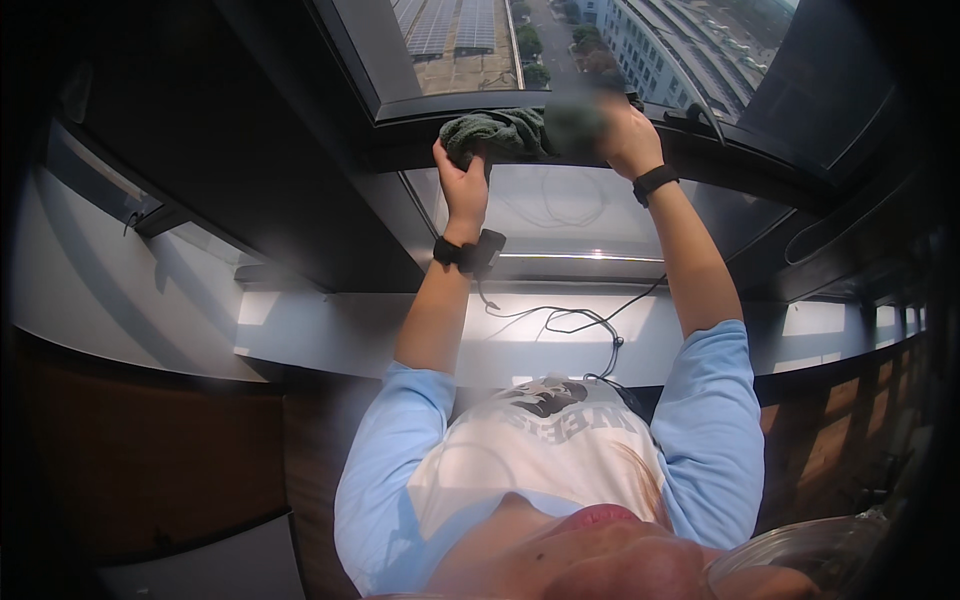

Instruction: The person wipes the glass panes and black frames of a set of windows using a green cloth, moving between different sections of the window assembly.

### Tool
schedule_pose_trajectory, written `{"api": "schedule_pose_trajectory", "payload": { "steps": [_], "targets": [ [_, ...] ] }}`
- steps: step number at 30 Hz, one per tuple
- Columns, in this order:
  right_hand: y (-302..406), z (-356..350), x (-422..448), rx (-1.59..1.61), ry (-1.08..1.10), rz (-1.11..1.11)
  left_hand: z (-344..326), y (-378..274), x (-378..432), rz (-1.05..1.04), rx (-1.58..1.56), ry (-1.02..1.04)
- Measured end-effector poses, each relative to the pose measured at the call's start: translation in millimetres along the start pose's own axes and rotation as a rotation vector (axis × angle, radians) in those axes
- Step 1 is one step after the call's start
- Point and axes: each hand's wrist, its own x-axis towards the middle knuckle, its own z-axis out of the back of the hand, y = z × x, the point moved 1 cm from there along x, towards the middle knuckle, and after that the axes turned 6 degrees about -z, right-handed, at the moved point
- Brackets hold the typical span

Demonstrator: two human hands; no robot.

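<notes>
A dark green terry cloth point(499, 133) lies bunched along the dark window frame point(450, 105), just below the window glass. My left hand point(461, 176) grips its left end, thumb on the near side. My right hand point(634, 139) is at the right end of the cloth; a blurred patch hides its fingers and part of the cloth, and the hand appears to hold it. A black band is on each wrist, and the left one carries a small black box point(491, 251).
A black window handle point(705, 120) sticks out right of my right hand. Below the frame is a lower glass pane point(555, 202). A thin black cable point(577, 311) lies looped on the white sill point(345, 322) close to my body. Dark frame posts stand at both sides.
</notes>
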Motion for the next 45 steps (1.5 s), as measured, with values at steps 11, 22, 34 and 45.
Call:
{"api": "schedule_pose_trajectory", "payload": {
  "steps": [11,22,34,45],
  "targets": [
    [-3,15,-134,0.470,0.116,-0.370,-123,15,34,-0.421,1.139,0.248],
    [-61,88,-200,0.773,0.188,-0.540,-269,26,0,-0.412,0.911,0.748],
    [-107,77,-241,0.921,0.260,-0.613,-228,9,-30,-0.499,1.150,0.657],
    [-154,73,-251,0.929,0.143,-0.548,-300,12,-5,-0.321,0.939,0.922]
  ]
}}
